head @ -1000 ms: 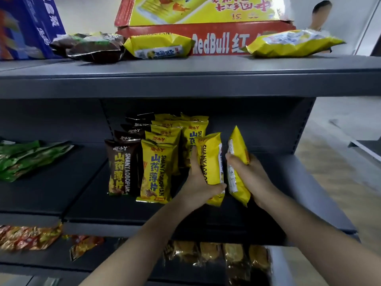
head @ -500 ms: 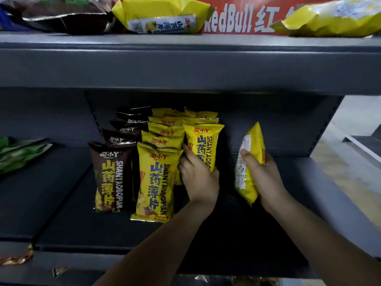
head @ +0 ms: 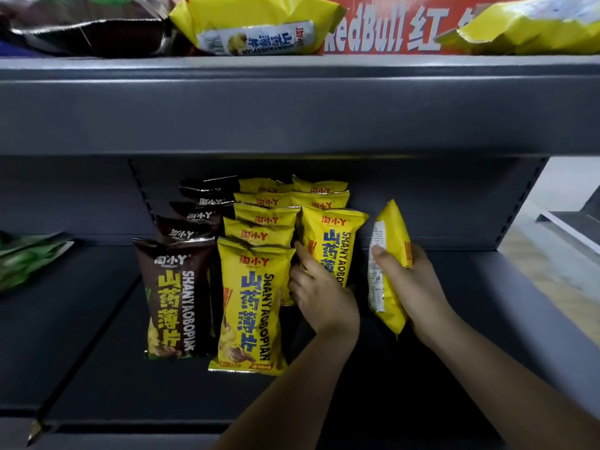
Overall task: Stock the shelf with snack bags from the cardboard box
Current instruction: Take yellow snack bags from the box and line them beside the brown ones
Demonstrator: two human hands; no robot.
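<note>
**A:** What is the right hand doing?

**B:** The right hand [head: 412,284] sits right of centre, with its forearm running in from the lower right corner. Fingers and thumb are wrapped round a yellow snack bag [head: 391,228], and the thumb lies across the white label panel. The bag is upright and turned nearly edge-on to the camera, over the dark middle shelf [head: 97,319]. I cannot tell whether its bottom touches the shelf.

**A:** And the left?

**B:** The left hand [head: 319,287] is at centre frame, forearm coming up from the bottom edge, back of the hand toward the camera. Its fingers curl round the lower left edge of the standing yellow bag [head: 334,238] that fronts the right-hand row. The index finger points up along that edge, tucked between this row and the next.

**A:** Do the two bags touch?

**B:** No. They are near each other, with a dark gap between them.

**A:** What else stands there?

**B:** To the left of that row are brown bags [head: 175,297] and a middle yellow row [head: 253,306], all upright with printed faces forward. Green packets [head: 29,258] lie flat at the left edge.

**A:** Above?

**B:** On the top shelf [head: 292,102], a flat yellow bag [head: 256,24] lies beside a blurred dark bag [head: 81,24]. A red carton [head: 383,30] lettered RedBull stands behind them.
</note>
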